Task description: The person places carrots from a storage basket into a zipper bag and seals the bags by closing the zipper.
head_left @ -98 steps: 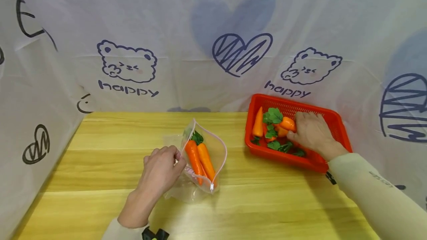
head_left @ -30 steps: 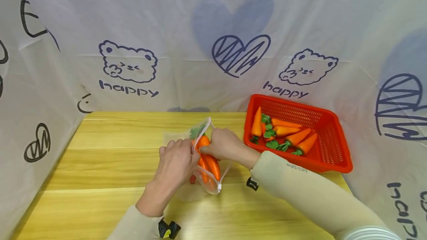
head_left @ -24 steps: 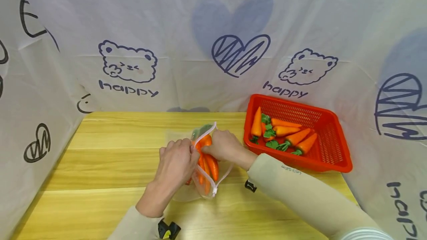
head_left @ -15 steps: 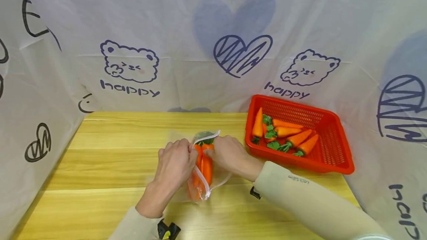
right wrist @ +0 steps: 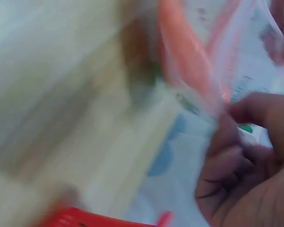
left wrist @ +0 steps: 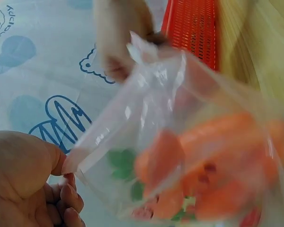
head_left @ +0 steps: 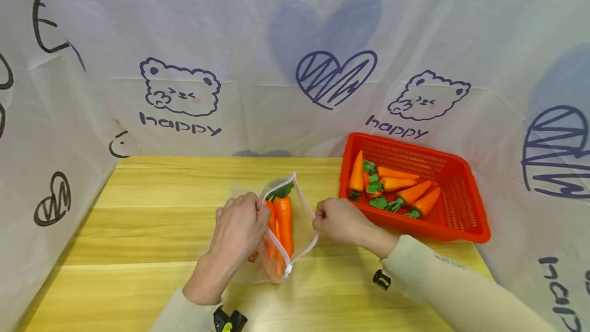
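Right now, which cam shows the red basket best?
Head view: the whole red basket sits sharp on the table, with five carrots visible inside. Left wrist catches only a strip of its mesh wall behind the bag. Right wrist shows just a blurred red edge at the bottom.

Zip bag (head_left: 281, 229) sat mid-surface (head_left: 138, 229), carrots (head_left: 282, 216) inside it. Left hand (head_left: 239, 227) gripped its left edge, right hand (head_left: 338, 219) its right edge. Basket (head_left: 461, 209) lay right of the bag, against the backdrop (head_left: 258, 65), loose carrots (head_left: 405, 191) in it.
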A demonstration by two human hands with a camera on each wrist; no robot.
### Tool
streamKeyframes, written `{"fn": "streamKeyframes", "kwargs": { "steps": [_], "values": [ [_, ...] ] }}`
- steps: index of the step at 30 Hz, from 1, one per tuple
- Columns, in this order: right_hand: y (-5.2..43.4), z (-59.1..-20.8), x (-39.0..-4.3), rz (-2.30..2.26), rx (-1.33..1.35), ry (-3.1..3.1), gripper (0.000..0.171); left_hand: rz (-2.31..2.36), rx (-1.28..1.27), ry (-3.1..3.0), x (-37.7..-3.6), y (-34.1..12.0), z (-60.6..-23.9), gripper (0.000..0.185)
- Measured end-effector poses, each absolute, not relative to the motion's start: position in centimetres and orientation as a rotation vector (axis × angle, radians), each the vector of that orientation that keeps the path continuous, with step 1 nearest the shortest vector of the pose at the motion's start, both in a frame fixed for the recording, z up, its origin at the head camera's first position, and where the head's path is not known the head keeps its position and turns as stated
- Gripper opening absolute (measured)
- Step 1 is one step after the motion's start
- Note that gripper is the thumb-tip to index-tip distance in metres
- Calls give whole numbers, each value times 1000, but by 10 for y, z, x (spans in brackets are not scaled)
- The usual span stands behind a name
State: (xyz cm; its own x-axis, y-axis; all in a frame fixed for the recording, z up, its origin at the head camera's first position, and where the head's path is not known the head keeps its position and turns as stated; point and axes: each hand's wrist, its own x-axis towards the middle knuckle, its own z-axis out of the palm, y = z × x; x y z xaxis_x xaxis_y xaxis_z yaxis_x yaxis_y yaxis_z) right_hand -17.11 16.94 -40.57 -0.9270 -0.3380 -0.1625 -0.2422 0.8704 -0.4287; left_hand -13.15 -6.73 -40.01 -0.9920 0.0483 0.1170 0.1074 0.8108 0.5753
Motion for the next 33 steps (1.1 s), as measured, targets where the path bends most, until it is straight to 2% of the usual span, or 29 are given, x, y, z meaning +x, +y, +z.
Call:
{"fn": "streamKeyframes", "kwargs": {
  "steps": [4, 12, 25, 33],
  "values": [
    [164, -393, -178, -805, -431, 2941, 11, -851, -122, -2869, -130, -71, -400, 17],
    [157, -396, -180, -603, -454, 2946, 15, -657, -127, -2968, -125, -82, -411, 21],
    [153, -399, -173, -706, -540, 2978, 17, -551, -98, -3055, -118, -100, -414, 23],
    [175, -388, -179, -787, -582, 2969, 20, -596, -109, -3063, -119, -100, -414, 22]
  ]
}}
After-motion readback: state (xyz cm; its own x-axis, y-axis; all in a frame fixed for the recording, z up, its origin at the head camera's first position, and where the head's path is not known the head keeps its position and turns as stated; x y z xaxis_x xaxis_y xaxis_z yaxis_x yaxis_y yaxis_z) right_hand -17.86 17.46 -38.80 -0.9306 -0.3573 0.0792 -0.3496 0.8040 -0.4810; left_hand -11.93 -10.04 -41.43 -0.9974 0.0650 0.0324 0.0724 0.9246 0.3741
